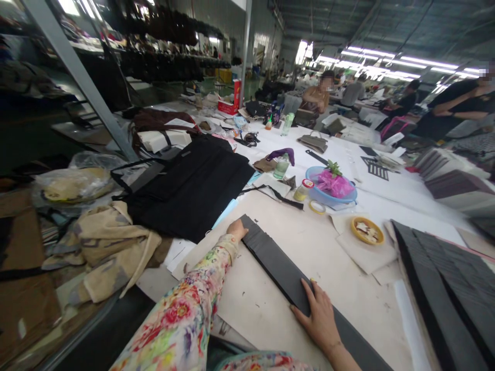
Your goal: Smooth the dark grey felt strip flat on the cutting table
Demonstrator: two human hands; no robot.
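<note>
Long dark grey strip [286,273], apparently a fanned stack of like pieces: lies flat on a beige paper sheet [328,257] covering the worktable, long axis running diagonally from the near right edge of the view up and away to the left, far end pointing toward a black fabric bag piece [189,185]. Left hand [236,230], floral sleeve: set at the strip's far end, fingers curled together against its edge; whether they grip it cannot be told. Right hand [319,317]: palm down on the strip's nearer stretch, fingers extended and slightly spread, pressing flat rather than clamped. Second batch of dark strips [444,288]: fanned in rows at the right, well apart from the hands. Yellow dish [367,230]: holds pale scraps, sits on loose paper between the two strip lots. Blue plastic basin [330,191]: holds a crumpled pink bag with a small green plant on top. Small jar with red lid [302,190] just beside the basin; tape ring [317,207] in front of it. Clear drinking bottle [281,167], farther back, purple cloth draped over it. Other people stand or sit at tables beyond.
</note>
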